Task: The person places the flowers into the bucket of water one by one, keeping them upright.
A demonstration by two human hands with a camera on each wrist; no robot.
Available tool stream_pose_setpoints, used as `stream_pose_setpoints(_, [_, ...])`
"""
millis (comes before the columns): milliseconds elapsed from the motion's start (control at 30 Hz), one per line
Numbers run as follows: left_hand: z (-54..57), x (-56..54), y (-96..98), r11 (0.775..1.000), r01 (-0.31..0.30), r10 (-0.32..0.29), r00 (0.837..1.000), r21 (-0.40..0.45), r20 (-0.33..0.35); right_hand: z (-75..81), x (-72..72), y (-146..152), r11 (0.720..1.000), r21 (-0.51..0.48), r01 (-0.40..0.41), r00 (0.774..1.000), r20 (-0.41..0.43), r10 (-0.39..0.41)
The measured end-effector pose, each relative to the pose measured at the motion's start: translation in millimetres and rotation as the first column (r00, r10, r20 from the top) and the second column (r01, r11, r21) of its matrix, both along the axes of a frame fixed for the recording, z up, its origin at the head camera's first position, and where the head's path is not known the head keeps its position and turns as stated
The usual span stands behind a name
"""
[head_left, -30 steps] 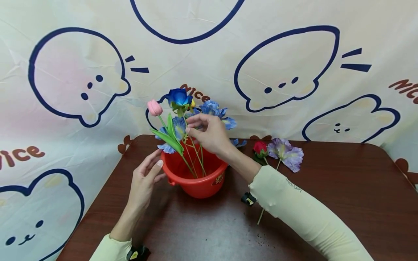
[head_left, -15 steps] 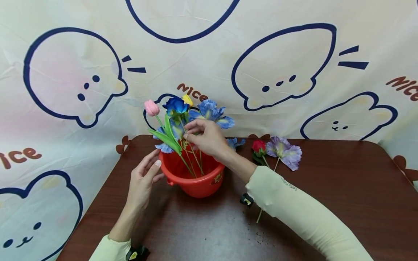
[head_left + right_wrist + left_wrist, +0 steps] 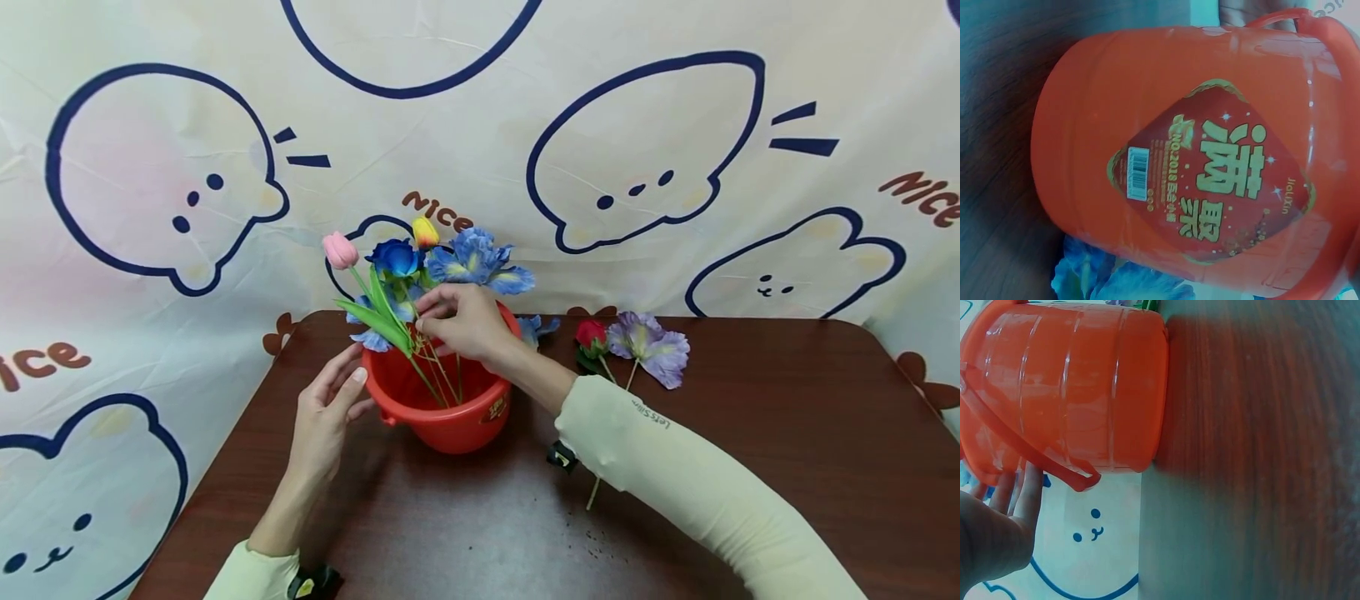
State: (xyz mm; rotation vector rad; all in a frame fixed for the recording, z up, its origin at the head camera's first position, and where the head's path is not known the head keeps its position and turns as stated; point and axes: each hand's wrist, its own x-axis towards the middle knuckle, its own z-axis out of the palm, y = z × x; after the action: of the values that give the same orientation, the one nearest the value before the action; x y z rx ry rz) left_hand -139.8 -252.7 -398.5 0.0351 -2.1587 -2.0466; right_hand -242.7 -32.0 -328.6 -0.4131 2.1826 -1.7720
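Dark brown wood-grain table (image 3: pixel 787 433), backed by a pale cloth printed with blue-outlined bears (image 3: pixel 420 142); upon it, a round red plastic bucket (image 3: pixel 456 432), upright, mouth upward, with a red diamond-shaped label (image 3: pixel 1216 172) on its wall and a curved red handle (image 3: pixel 1022 440) at its side. Right of the bucket, lying on the table: a red rosebud (image 3: pixel 591 335) beside a pale purple ruffled flower (image 3: pixel 651 348), a long stem running under the right sleeve (image 3: pixel 675 454); blue petals (image 3: pixel 536 329), partly behind the bucket; dark specks (image 3: pixel 592 546) on the near side. In the bucket: a pink tulip with long green leaves (image 3: pixel 341 251), a yellow-and-red tulip (image 3: pixel 425 232), a large blue ruffled flower (image 3: pixel 476 262), and a blue rose with green sepals (image 3: pixel 396 258) standing among them. Right forearm crosses the bucket's rim; right hand (image 3: pixel 468 327) masks part of the stems, its thumb and fingers pinching a thin stem, apparently the rose's. Left hand (image 3: pixel 326 408) at the bucket's left side, fingers extended, touching the wall near the rim. Rose: bloom uppermost, stem running down into the bucket, long axis steep, top leaning left
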Motion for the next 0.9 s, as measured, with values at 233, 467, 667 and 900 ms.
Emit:
stream_pose_setpoints(233, [1.1,2.0,-0.5,1.000,-0.010,0.010,1.000,-0.017,0.019,-0.5,1.0,-1.2,0.999,0.036,0.009,1.000,-0.013,-0.009])
stream_pose_setpoints(467, [0.3,2.0,-1.2,1.000,0.002,-0.002,1.000,-0.014,-0.004,4.4,5.6,3.8,0.998,0.065,-0.004,1.000,-0.019,0.005])
stream_pose_setpoints(667, [0.0,1.9,-1.3,1.000,0.004,-0.005,1.000,-0.013,-0.016,14.2,12.5,10.3,0.995,0.095,-0.036,0.999,-0.017,0.038])
stream_pose_setpoints(900, [0.0,2.0,-1.4,1.000,0.002,-0.002,1.000,-0.015,-0.009,25.3,18.7,26.6,0.998,0.015,-0.059,0.998,0.017,0.059])
